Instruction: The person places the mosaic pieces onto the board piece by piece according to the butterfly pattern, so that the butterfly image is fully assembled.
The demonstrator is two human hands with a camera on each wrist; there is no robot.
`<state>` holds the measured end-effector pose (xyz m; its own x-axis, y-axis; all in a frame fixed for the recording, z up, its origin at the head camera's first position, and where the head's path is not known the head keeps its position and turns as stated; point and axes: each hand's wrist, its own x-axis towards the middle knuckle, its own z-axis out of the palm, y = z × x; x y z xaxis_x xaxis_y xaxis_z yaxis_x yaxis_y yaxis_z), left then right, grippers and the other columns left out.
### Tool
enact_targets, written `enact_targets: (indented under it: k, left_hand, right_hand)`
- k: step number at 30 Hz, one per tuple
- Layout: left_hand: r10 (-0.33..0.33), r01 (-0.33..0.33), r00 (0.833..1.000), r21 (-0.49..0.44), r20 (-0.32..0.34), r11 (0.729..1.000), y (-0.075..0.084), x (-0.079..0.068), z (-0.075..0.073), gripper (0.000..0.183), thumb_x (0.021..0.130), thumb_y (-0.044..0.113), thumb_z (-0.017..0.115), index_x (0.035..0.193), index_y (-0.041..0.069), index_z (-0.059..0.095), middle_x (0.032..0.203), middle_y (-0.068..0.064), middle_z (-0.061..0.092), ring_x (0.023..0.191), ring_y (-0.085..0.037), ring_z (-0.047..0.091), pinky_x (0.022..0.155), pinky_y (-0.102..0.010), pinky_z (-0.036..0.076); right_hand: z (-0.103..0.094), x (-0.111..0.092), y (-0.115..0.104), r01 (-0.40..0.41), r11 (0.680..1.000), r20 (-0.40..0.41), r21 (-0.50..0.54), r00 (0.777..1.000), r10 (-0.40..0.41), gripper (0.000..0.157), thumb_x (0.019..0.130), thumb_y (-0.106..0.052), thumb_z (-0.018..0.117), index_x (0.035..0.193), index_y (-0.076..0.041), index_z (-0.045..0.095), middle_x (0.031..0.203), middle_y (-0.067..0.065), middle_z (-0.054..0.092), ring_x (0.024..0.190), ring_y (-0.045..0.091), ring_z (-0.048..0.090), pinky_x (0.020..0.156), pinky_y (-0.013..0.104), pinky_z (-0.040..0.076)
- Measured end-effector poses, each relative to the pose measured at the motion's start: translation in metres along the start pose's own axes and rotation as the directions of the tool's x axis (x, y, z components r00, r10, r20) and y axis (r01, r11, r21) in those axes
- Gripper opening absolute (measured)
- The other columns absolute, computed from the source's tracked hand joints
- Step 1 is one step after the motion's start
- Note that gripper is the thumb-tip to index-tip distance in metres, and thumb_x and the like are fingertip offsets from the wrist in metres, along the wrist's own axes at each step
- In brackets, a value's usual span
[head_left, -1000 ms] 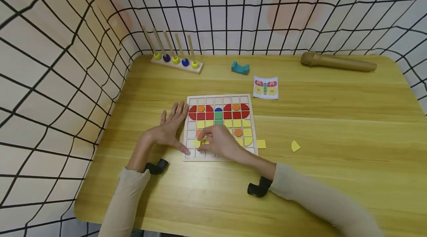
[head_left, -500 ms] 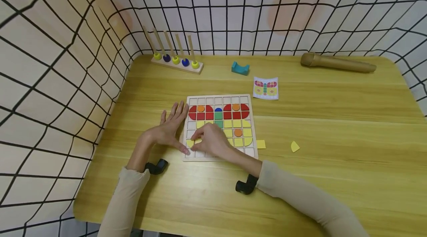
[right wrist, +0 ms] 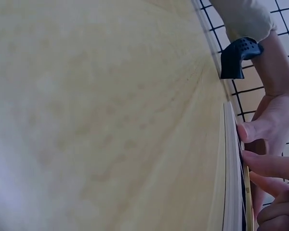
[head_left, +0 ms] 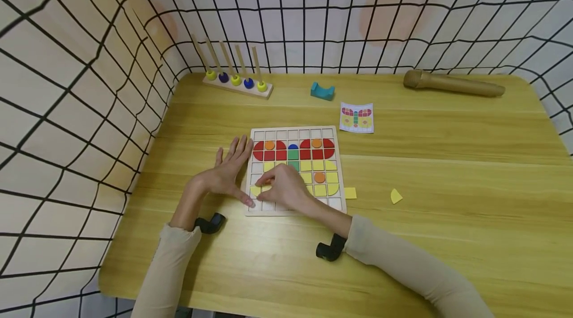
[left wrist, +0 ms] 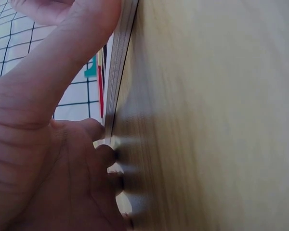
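A square grid board (head_left: 331, 134) lies on the table with coloured tiles set in a butterfly pattern. My left hand (head_left: 224, 173) spreads its fingers along the board's left edge, the thumb on its lower left corner. In the left wrist view several fingertips touch the tabletop beside the board's side. My right hand (head_left: 288, 187) reaches over the lower left cells. Its thumb and forefinger pinch a small yellow tile (head_left: 254, 191) at the leftmost column; part of the tile is hidden by the fingers. The right hand also covers some tiles of the lower left wing.
To the right lie a yellow square tile (head_left: 350, 193) and a yellow quarter-round tile (head_left: 396, 196). Behind the board are a butterfly picture card (head_left: 356, 129), a teal block (head_left: 322, 91), a peg stand with beads (head_left: 237, 85) and a brown thick-headed stick (head_left: 454, 84). Black netting (head_left: 304, 39) surrounds the table.
My right hand has shifted left with the yellow tile, to the board's leftmost column, then stayed nearly still. The left hand has kept its place.
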<state>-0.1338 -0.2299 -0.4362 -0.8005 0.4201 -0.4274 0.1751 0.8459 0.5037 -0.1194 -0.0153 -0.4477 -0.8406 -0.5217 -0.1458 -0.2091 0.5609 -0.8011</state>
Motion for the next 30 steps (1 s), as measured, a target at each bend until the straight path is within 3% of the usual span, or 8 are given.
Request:
enact_targets:
  k: [6,8,10,13,16,22,26,30]
  left_hand:
    - [-0.005,0.005,1.0,0.002,-0.003,1.0,-0.002,0.001,0.0,0.155,0.064,0.056,0.094,0.165,0.011,-0.015,0.171,-0.014,-0.029,0.157,-0.036,-0.03,0.122,-0.07,-0.019]
    - [-0.006,0.006,1.0,0.004,-0.004,1.0,-0.002,0.001,0.0,0.155,0.064,0.056,0.095,0.165,0.011,-0.015,0.171,-0.014,-0.029,0.157,-0.036,-0.03,0.122,-0.07,-0.019]
    - [-0.006,0.006,1.0,0.005,-0.004,1.0,-0.002,0.001,0.0,0.156,0.064,0.055,0.095,0.165,0.011,-0.015,0.17,-0.014,-0.029,0.157,-0.036,-0.03,0.122,-0.07,-0.019]
    - [-0.006,0.006,1.0,0.01,-0.001,1.0,-0.002,0.001,0.0,0.157,0.063,0.054,0.096,0.165,0.011,-0.016,0.17,-0.014,-0.03,0.157,-0.037,-0.03,0.122,-0.07,-0.018]
    - [-0.012,0.012,1.0,0.009,0.0,1.0,-0.002,0.001,0.0,0.157,0.063,0.053,0.096,0.165,0.011,-0.016,0.17,-0.014,-0.03,0.157,-0.036,-0.03,0.123,-0.069,-0.018]
    - [-0.013,0.013,1.0,-0.011,-0.006,1.0,-0.002,0.001,0.001,0.158,0.063,0.053,0.097,0.165,0.012,-0.017,0.17,-0.012,-0.032,0.157,-0.034,-0.032,0.123,-0.068,-0.019]
    - [-0.013,0.012,1.0,-0.026,-0.01,1.0,-0.003,0.0,0.002,0.158,0.063,0.053,0.096,0.165,0.013,-0.017,0.17,-0.011,-0.032,0.157,-0.034,-0.032,0.123,-0.067,-0.02]
    - [-0.012,0.012,1.0,-0.023,-0.01,1.0,-0.003,0.001,0.002,0.157,0.064,0.053,0.096,0.165,0.012,-0.017,0.17,-0.012,-0.031,0.157,-0.034,-0.032,0.123,-0.068,-0.02]
  right_hand:
    - [-0.004,0.001,0.002,-0.025,0.999,0.027,0.037,0.999,0.024,0.02,0.08,-0.019,0.091,0.099,-0.014,0.085,0.101,0.005,0.082,0.069,0.01,0.053,0.056,0.02,0.035]
    - [-0.011,-0.001,0.002,-0.026,0.998,0.032,0.054,0.999,0.024,0.023,0.08,-0.019,0.09,0.102,-0.014,0.085,0.091,0.003,0.081,0.062,0.009,0.047,0.053,0.021,0.031]
    - [-0.023,-0.004,0.004,-0.008,0.998,0.031,0.069,0.999,0.006,0.025,0.082,-0.019,0.089,0.105,-0.013,0.084,0.071,0.001,0.072,0.056,0.009,0.041,0.051,0.021,0.027]
    - [-0.051,-0.015,0.014,0.032,0.995,0.022,0.091,0.999,-0.034,0.027,0.085,-0.019,0.086,0.11,-0.011,0.082,0.053,-0.003,0.042,0.051,0.011,0.032,0.05,0.021,0.023]
    - [-0.085,-0.033,0.033,0.036,0.994,0.011,0.1,0.999,-0.038,0.027,0.089,-0.02,0.083,0.114,-0.01,0.08,0.054,-0.006,0.028,0.051,0.011,0.027,0.05,0.021,0.022]
    - [-0.138,-0.073,0.084,-0.087,0.993,0.01,0.082,0.996,0.086,0.034,0.091,-0.025,0.081,0.121,-0.01,0.076,0.063,-0.003,0.031,0.055,0.009,0.029,0.05,0.022,0.024]
    - [-0.148,-0.09,0.114,-0.145,0.978,0.097,0.152,0.987,0.131,0.044,0.085,-0.018,0.085,0.125,-0.004,0.072,0.065,-0.003,0.03,0.057,0.006,0.028,0.056,0.022,0.03]
    - [-0.147,-0.101,0.129,-0.152,0.967,0.134,0.206,0.983,0.126,0.049,0.08,-0.012,0.089,0.123,0.001,0.07,0.065,-0.005,0.027,0.059,0.005,0.027,0.066,0.02,0.035]
